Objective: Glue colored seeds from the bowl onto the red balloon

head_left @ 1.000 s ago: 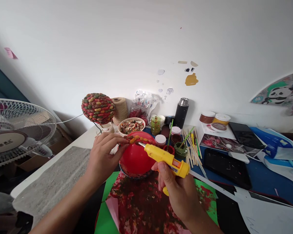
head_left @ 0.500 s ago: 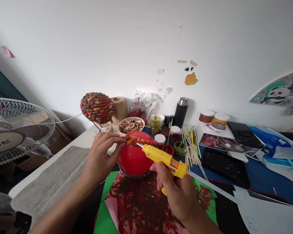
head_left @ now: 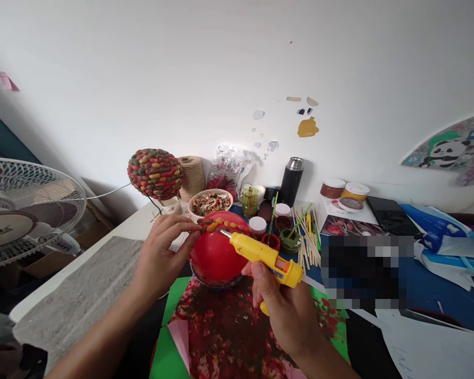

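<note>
A red ball (head_left: 215,255) rests in a dark holder on a paint-stained green sheet (head_left: 237,326). Small coloured shells (head_left: 221,224) cover its top. My left hand (head_left: 164,252) is at the ball's upper left, its fingertips pinched on a shell at the edge of the glued patch. My right hand (head_left: 286,310) is wrapped round a yellow glue gun (head_left: 266,255), whose nozzle touches the ball just below the shells.
A finished shell-covered ball (head_left: 155,173) stands on a stick behind, beside a twine roll (head_left: 192,176) and a bowl of shells (head_left: 211,201). A black flask (head_left: 292,181), paint pots (head_left: 290,239), sticks (head_left: 310,231) and jars (head_left: 345,190) lie right. A fan (head_left: 19,210) stands left.
The view shifted slightly. Both hands stay almost where they were; the glue gun's nozzle remains at the ball's top and my left fingertips stay pinched at the shells.
</note>
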